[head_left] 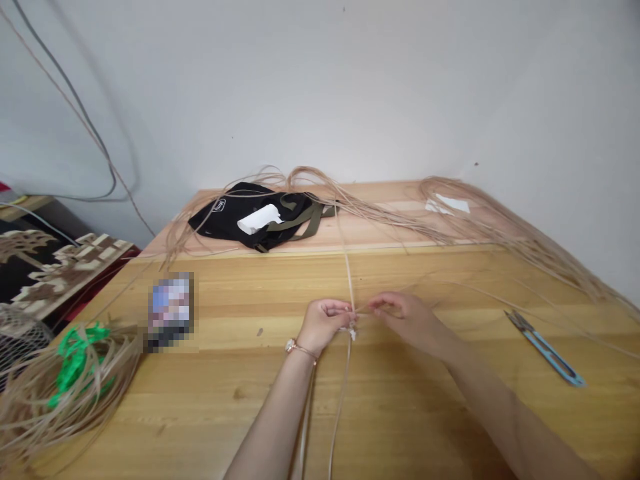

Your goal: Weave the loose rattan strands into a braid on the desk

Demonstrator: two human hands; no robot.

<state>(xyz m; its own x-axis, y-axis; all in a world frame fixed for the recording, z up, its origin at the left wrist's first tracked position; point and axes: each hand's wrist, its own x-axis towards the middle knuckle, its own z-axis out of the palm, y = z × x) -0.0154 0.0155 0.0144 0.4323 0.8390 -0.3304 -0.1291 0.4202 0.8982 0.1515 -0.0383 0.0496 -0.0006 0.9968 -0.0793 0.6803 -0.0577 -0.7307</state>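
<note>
Over the middle of the wooden table, my left hand (327, 323) is closed in a pinch on a pale, thin strip (347, 263) that looks like rattan or cane. The strip runs from the back of the table through the fingers and down toward the front edge. A small whitish knotted bit (353, 331) shows just under the fingertips. To the right, my right hand (403, 313) is slightly blurred, its thumb and fingers pinched on a thin strand (369, 310) that leads to the left hand's fingertips. A bracelet (300, 348) circles the left wrist.
Thread snips (545, 350) with blue handles lie at right. A black bag (235, 213) and a white roll (259, 219) sit at the back among long strips (375, 208). A coiled bundle (110, 380) with green ties rests at front left, near a pixelated item (171, 310).
</note>
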